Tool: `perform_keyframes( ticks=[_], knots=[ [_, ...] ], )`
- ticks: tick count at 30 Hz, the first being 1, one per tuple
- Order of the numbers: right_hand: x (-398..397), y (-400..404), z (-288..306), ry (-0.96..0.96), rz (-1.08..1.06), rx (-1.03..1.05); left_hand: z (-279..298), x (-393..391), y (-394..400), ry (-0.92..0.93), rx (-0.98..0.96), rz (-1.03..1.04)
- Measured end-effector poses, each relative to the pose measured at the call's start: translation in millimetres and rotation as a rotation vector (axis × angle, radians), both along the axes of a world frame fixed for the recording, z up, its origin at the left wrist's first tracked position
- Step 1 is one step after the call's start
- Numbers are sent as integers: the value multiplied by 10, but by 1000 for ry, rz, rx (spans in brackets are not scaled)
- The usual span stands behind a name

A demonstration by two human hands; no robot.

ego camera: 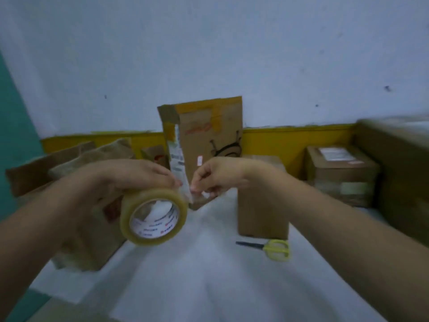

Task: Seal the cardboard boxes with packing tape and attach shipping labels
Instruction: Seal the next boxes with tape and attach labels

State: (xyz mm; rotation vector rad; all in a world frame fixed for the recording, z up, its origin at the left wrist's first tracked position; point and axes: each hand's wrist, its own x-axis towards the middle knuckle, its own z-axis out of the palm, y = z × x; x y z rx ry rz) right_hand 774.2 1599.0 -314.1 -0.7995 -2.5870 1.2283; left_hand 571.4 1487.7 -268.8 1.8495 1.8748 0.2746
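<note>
My left hand [130,180] grips a roll of clear packing tape [154,217] from above, its open core facing me. My right hand [218,176] pinches the loose end of the tape [197,194] just right of the roll. Behind both hands a tall cardboard box [209,140] leans against the wall, with brown tape along its top and a white label strip down its left edge. A plain cardboard box [262,214] stands upright on the white surface under my right wrist.
Yellow-handled scissors [276,248] lie in front of the plain box. Open cardboard boxes [76,163] sit at the left, a labelled box [341,173] at the back right, and a large blurred box [404,173] at the far right. A yellow band [290,140] runs along the wall base.
</note>
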Motion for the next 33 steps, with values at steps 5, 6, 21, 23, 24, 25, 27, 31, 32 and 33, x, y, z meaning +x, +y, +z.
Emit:
perform_keyframes(
  ticks=[5,6,21,23,24,25,27,31,32,33],
  knots=[
    [911,300,586,-20,-254,83,297,668,702,-123,278,-140],
    [1037,378,627,23,-306,84,325,790,834,-131,336,-145],
    [2044,1158,-87,-64,-726,348,17,834,2176,218,209,-247],
    [2022,1218,-179,-65,-743,348,-91,828,2264,205,220,-221],
    [2015,1245,-215,-70,-750,340,-136,829,2296,200,217,-217],
    [2001,1264,-254,-78,-759,331,-184,823,2325,192,208,-211],
    [1953,1282,-343,-98,-769,309,-303,800,2380,157,187,-190],
    [1793,1236,-656,-44,-790,136,-703,712,2445,-24,115,-191],
    [1717,1232,-756,-43,-821,114,-828,676,2454,-82,127,-173],
    [1625,1214,-840,-61,-858,101,-936,637,2465,-151,135,-162]
  ],
)
